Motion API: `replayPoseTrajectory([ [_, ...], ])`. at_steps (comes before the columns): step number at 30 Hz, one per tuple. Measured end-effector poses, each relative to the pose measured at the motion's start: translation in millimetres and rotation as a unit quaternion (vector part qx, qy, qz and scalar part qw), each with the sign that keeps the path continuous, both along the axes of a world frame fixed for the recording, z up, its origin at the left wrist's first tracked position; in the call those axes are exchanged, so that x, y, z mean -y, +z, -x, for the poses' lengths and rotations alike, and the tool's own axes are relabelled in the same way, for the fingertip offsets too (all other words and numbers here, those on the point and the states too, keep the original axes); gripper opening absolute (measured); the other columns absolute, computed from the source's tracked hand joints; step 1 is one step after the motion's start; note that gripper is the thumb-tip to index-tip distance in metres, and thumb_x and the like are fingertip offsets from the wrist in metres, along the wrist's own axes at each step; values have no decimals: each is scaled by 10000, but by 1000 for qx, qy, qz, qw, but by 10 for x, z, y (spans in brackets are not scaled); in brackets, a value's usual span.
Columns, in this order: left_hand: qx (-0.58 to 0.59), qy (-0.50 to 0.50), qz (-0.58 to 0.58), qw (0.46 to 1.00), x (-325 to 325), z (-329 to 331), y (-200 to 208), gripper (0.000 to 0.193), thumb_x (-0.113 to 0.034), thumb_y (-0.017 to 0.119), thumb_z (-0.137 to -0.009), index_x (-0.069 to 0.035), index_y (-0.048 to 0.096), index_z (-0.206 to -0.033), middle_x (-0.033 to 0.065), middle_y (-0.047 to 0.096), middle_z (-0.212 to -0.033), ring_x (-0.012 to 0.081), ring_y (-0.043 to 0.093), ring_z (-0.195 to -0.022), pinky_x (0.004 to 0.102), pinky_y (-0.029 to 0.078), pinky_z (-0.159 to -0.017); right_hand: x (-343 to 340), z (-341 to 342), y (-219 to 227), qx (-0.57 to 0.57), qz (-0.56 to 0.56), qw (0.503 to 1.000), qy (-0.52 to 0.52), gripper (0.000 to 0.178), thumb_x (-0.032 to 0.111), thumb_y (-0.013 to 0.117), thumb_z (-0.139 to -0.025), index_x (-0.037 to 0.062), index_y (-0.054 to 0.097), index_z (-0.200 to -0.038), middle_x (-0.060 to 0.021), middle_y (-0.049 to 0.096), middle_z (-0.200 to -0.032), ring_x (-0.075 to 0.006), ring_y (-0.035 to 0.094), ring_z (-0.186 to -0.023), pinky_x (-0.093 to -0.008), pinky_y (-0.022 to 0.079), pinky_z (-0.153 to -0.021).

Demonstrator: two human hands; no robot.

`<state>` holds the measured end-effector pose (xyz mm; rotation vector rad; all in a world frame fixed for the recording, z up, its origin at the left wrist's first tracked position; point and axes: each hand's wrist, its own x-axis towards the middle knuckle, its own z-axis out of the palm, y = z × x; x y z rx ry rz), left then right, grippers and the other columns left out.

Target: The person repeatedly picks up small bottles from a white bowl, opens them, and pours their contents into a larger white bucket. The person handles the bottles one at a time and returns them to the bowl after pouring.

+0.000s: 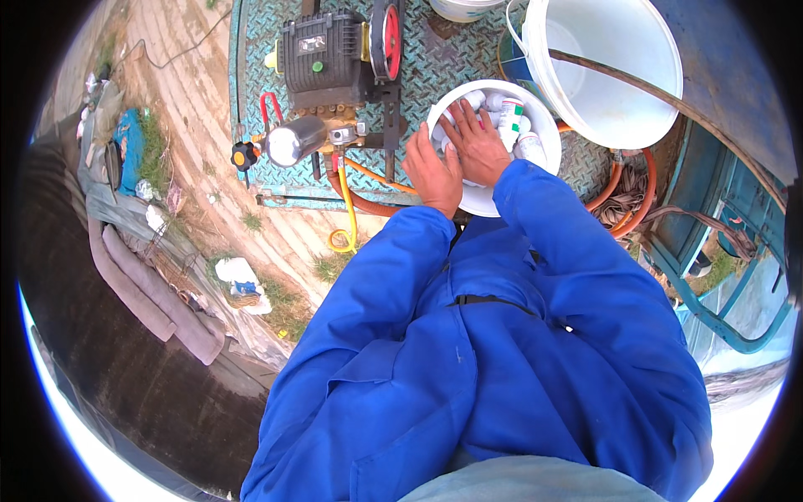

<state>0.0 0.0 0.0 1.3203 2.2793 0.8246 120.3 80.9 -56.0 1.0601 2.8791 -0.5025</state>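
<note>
A round white bucket (548, 134) stands on the patterned metal deck just in front of my body. Inside it lie several white plastic bottles, one with a green and red label (510, 117). My left hand (433, 174) is at the bucket's left rim, its thumb on the inner side and its fingers along the outside. With its fingers spread, my right hand (478, 144) reaches into the bucket and lies over the bottles. Part of the contents is hidden beneath it.
A pump with a black housing (326, 54) and red-rimmed pulley (391, 42) sits left of the bucket. A larger white bucket (619, 75) lies tilted at the upper right, a brown rod (703, 117) crossing it. Orange hoses (640, 197) and a blue metal frame (744, 322) are at right.
</note>
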Motion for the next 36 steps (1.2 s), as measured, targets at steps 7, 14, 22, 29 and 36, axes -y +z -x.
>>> replayPoseTrajectory([
  [7, -7, 7, -18, 1000, 21, -50, 15, 700, -163, 756, -1000, 20, 478, -1616, 269, 574, -1471, 478, 550, -1368, 576, 409, -1135, 181, -19, 104, 72, -43, 994, -71, 824, 476, 590, -1048, 34, 410, -1720, -298, 378, -1766, -524, 318, -1648, -761, 198, -1303],
  [14, -5, 22, -7, 1000, 8, 10, -5, 686, -246, 749, -1014, -8, 507, -1610, 255, 588, -1463, 464, 569, -1360, 576, 417, -1144, 157, 198, 4, 148, 49, 984, -83, 883, 476, 573, -1070, 8, 300, -1766, -358, 208, -1813, -631, 294, -1606, -807, 272, -1237],
  [22, -30, 16, -17, 999, 74, -9, -69, 673, -260, 740, -1044, -23, 492, -1623, 238, 574, -1482, 455, 548, -1396, 585, 394, -1145, -51, 266, -338, 210, 27, 977, -7, 810, 423, 621, -984, -12, 482, -1652, -307, 465, -1685, -547, 373, -1594, -798, 247, -1238],
  [29, -30, 20, -24, 999, 73, -11, -124, 682, -284, 748, -1036, -43, 495, -1622, 219, 572, -1498, 435, 579, -1374, 584, 400, -1130, 171, -40, 269, 22, -47, 997, -56, 791, 456, 657, -1014, 8, 501, -1647, -305, 403, -1742, -528, 307, -1646, -767, 207, -1292],
  [36, -28, 25, -17, 999, 84, -19, -185, 706, -296, 756, -1022, -53, 490, -1630, 210, 578, -1499, 427, 590, -1367, 580, 403, -1129, 142, -354, 594, 78, 51, 991, -99, 1098, 625, 815, -894, -8, 429, -1704, -322, 184, -1834, -507, 133, -1716, -728, 269, -1295],
])
